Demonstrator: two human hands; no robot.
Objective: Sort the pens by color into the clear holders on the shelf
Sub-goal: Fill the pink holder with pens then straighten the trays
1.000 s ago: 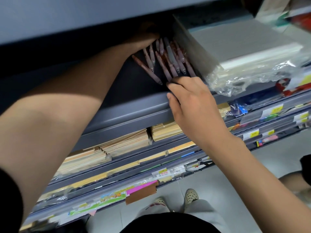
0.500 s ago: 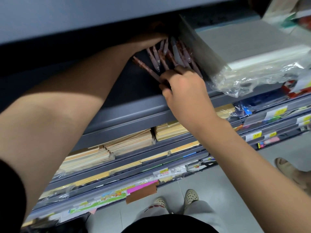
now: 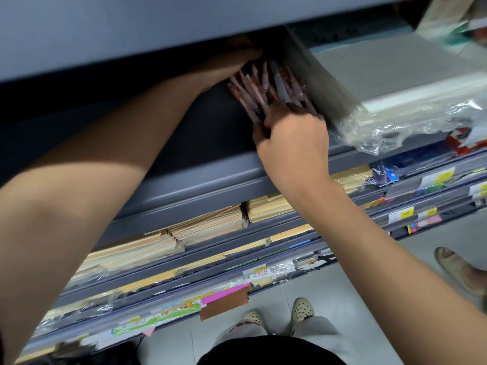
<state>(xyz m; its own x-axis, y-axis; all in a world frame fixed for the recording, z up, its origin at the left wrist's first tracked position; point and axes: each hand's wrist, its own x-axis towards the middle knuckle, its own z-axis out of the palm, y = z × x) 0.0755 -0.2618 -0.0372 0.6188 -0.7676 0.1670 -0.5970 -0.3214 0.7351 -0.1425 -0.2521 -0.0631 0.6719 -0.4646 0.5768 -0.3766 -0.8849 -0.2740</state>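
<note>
Pens, where do they lie?
— In a pinkish bundle at the upper centre of the frame, on the dark grey shelf, just beside a plastic-wrapped paper pack.
— And the hands?
— The right hand curls its fingers round the near ends of the pens. The left hand reaches their far ends; its fingers are in shadow, so I cannot tell its grip.

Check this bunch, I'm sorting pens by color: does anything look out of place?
Yes: one grey pen lies in the middle of the reddish pens, just beyond the right hand gripping their near ends. Its color breaks the set.
</note>
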